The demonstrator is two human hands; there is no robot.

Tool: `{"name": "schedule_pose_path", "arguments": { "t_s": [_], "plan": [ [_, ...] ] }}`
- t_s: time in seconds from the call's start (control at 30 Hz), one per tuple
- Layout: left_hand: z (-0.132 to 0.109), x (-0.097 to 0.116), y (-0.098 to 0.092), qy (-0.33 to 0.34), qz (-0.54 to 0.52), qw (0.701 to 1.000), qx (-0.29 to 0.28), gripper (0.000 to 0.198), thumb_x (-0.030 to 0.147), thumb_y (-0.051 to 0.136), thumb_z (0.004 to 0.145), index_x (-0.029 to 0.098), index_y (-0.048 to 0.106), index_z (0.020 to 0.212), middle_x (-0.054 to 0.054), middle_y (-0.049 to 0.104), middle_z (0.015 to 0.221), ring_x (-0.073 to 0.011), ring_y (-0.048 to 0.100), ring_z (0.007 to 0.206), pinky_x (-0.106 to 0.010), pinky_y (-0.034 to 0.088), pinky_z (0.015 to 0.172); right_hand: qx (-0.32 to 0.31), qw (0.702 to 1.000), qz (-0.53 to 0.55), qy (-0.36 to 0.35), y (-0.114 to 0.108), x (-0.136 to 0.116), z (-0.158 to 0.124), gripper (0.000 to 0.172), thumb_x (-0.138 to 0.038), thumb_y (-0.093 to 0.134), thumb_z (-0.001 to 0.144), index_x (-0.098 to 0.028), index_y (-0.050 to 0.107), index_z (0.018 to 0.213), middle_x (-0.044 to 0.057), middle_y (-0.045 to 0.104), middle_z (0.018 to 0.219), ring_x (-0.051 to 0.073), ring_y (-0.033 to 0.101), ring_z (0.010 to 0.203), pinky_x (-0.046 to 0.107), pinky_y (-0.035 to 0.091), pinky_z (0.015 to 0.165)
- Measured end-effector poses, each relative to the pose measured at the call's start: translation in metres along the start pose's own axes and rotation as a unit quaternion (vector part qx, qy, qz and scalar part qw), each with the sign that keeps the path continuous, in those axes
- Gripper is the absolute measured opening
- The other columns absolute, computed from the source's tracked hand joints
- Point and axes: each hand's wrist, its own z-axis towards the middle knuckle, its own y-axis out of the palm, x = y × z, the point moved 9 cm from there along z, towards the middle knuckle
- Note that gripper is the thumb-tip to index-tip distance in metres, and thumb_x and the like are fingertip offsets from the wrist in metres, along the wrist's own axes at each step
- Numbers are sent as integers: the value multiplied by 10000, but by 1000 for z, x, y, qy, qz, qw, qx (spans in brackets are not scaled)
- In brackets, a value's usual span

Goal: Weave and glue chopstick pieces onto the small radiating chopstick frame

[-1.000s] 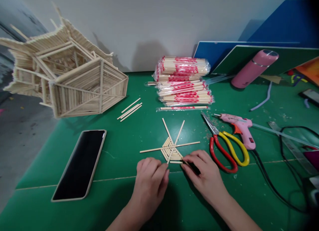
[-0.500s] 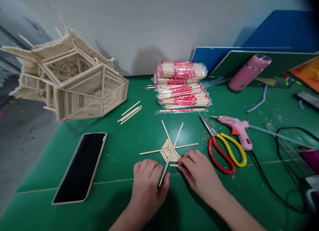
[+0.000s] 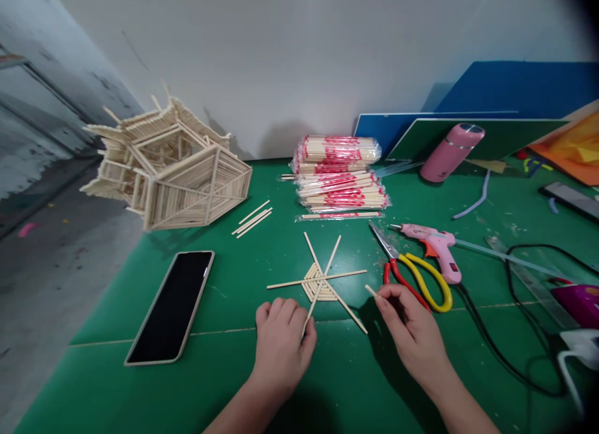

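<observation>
A star-shaped frame of crossed wooden sticks [image 3: 322, 278] lies on the green table, with shorter sticks laid side by side filling its left and lower gaps. My left hand [image 3: 282, 337] is closed at its lower arm, thumb and forefinger pinching that stick's end. Off to the right of the frame, my right hand [image 3: 412, 325] is raised a little and pinches a short wooden stick [image 3: 371, 290], whose tip points up and left. Just beyond that hand are scissors [image 3: 397, 265] with red and yellow handles, partly covered by its fingers.
Behind the frame lie plastic-wrapped chopsticks [image 3: 341, 178] and a few loose sticks [image 3: 253, 220]. A large stick-built model [image 3: 196, 184] stands back left, above a phone [image 3: 171, 306]. A pink glue gun [image 3: 435, 243], its cord [image 3: 491, 353] and a pink bottle [image 3: 452, 153] are on the right.
My right hand has moved right and up, away from the frame's lower edge, taking the short stick with it. My left hand still pinches the same arm. The view has shifted slightly.
</observation>
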Motion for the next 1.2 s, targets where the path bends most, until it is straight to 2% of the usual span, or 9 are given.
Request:
{"name": "schedule_pose_path", "arguments": {
  "t_s": [0.23,0.43,0.6,0.77,0.87,0.97,1.1,1.2],
  "plan": [
    [0,-5,-5,-1,3,1000,8,203,177,430,789,166,543,621,-38,570,684,-174,494,691,-353,317,702,32,999,5,3,-4,5,-4,165,-316,484,813,-203,526,926,14,567,790,128,531,670,222,443,600],
    [0,-7,-9,-4,4,1000,11,192,202,443,784,175,542,622,-32,563,680,-175,493,690,-346,323,695,20,1000,-10,-18,-1,-1,-2,177,-296,478,819,-213,555,955,37,591,871,151,550,747,251,456,641],
    [1,-13,-23,-7,-14,999,48,133,200,470,769,172,545,663,-30,555,675,-177,496,687,-332,338,674,-4,999,-12,-34,8,-7,3,165,-284,463,828,-214,546,952,41,592,894,160,556,798,270,458,693],
    [5,-31,-36,-11,-1,997,83,113,199,464,780,167,558,726,-39,574,705,-186,507,705,-327,348,650,17,994,-57,-87,12,-22,23,175,-277,443,830,-190,546,940,57,603,859,167,570,770,277,469,664],
    [9,-36,-41,-7,0,996,92,113,198,467,784,161,563,738,-42,579,718,-185,512,713,-326,354,656,5,991,-73,-111,24,-32,41,177,-253,442,822,-182,549,943,56,610,857,162,571,763,283,467,676],
    [19,-32,-42,2,6,996,94,126,209,465,796,156,579,788,-50,583,743,-186,511,741,-326,356,668,-34,985,-91,-140,47,-47,57,187,-206,454,807,-182,556,962,48,621,868,156,570,774,291,455,709],
    [42,-27,-32,14,45,997,60,200,237,451,813,172,583,948,-77,600,865,-221,496,846,-360,332,702,-88,973,-115,-179,78,-66,70,209,-167,490,775,-194,575,964,32,639,868,155,571,771,291,442,717],
    [57,-26,-24,29,59,997,31,184,225,444,818,201,605,905,-59,619,847,-222,489,851,-368,300,704,-103,968,-124,-190,90,-73,76,203,-166,496,774,-195,581,957,34,644,872,155,572,778,289,439,712]
  ]
}}
